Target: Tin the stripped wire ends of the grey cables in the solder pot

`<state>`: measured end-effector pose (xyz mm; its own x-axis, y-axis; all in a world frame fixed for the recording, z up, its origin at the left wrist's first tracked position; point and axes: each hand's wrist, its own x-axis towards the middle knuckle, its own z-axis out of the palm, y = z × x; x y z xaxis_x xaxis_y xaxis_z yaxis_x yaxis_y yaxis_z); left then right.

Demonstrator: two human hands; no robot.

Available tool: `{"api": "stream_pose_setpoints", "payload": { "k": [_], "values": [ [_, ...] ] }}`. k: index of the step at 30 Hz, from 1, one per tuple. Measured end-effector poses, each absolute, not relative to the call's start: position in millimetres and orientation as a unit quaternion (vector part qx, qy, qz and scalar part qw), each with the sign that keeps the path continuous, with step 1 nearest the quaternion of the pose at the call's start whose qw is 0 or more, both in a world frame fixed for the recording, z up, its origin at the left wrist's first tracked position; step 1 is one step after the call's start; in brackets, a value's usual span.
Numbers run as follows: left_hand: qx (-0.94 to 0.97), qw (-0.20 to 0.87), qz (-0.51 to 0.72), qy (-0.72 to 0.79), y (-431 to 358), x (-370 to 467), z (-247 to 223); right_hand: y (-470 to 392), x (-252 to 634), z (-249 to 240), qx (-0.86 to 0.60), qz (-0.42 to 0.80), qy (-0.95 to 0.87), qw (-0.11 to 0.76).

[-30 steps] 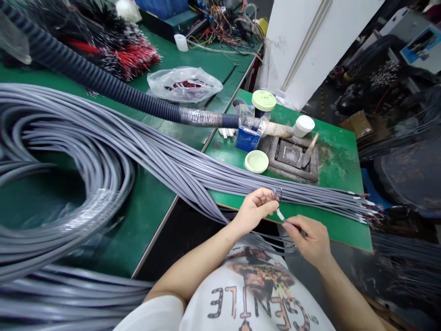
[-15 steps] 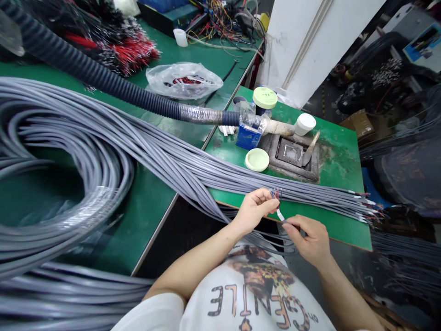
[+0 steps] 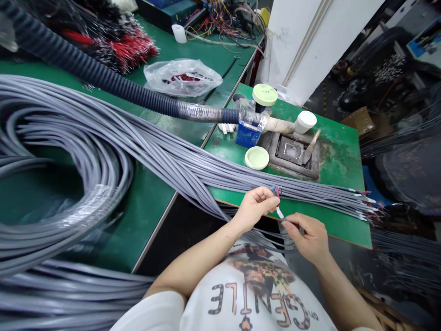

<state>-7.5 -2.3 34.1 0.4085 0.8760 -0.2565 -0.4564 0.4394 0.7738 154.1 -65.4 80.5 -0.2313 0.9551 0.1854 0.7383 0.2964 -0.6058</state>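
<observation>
Wires (image 3: 277, 191), thin and colourful, are pinched by the left hand (image 3: 255, 208), smooth grey cable (image 3: 284, 219) by the right hand (image 3: 309, 236).

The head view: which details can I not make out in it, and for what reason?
Coloured wires: head view; too small to count, partly hidden by the left hand.
Held grey cable: head view; its part inside the right hand is covered by the fingers.
Coiled cables: head view; cut off by the left edge.
Plastic bag: head view; its contents are too small to identify.
Green lid: head view; its marks are too small to read.
</observation>
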Motion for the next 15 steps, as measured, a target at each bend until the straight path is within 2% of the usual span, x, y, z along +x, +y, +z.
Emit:
{"api": "stream_pose_setpoints", "payload": {
  "k": [5,7,10,12,15],
  "values": [
    [0.359,0.800,0.373,0.303,-5.4,-8.2,30.0,-66.5,155.7,81.1,-0.554,0.197,-0.757,0.285],
    [0.410,0.745,0.418,0.319,-9.5,-7.5,30.7,-67.9,153.7,80.0,-0.551,0.202,-0.756,0.289],
    [0.542,0.607,0.475,0.335,-16.6,-3.9,33.4,-74.3,155.7,75.4,-0.557,0.214,-0.755,0.271],
    [0.629,0.554,0.452,0.304,-19.4,0.1,33.8,-85.1,168.8,71.0,-0.570,0.228,-0.756,0.227],
    [0.724,0.511,0.388,0.255,-17.2,6.1,29.6,-115.6,211.4,63.9,-0.645,0.221,-0.725,0.097]
  ]
}}
